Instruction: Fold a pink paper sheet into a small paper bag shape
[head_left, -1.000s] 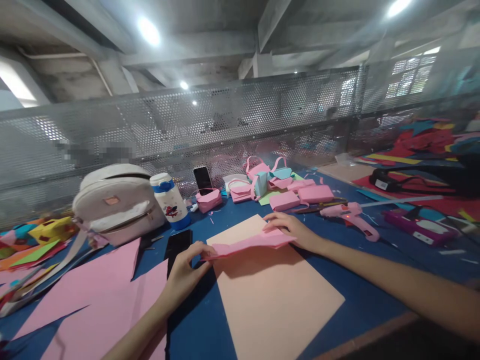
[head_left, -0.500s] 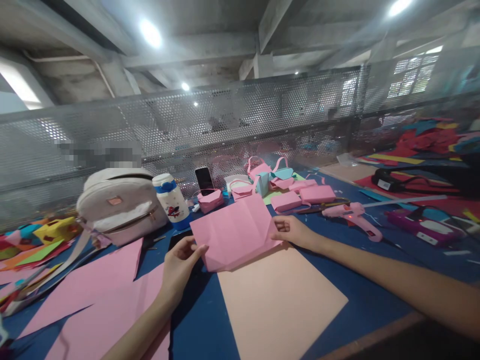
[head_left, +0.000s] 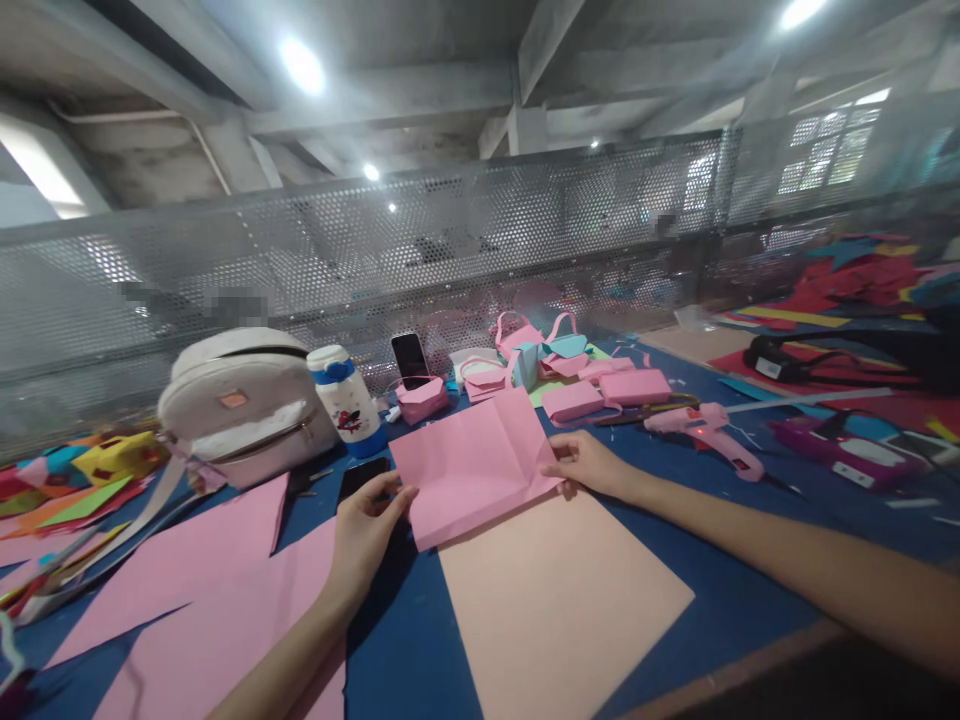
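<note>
Pink sheet [head_left: 471, 470] spans between left fingers [head_left: 399, 502] and right fingers [head_left: 568, 449], both pinching its side edges.

Our bare left forearm [head_left: 304, 625] slants up and inward, and we hold the left hand [head_left: 365, 525] with thumb extended near bent fingers. Our right forearm [head_left: 750, 525] reaches in from the side, the right hand [head_left: 592, 466] turned inward, fingers curled.

Between the left hand [head_left: 364, 535] and right hand [head_left: 592, 468], creased pink paper [head_left: 472, 472] hides the far end of the peach sheet [head_left: 559, 610]; the bottom edge crops its near end. The left hand partly covers a black phone [head_left: 363, 474]. Well beyond the right hand, red scraps [head_left: 862, 280] blur together.
</note>
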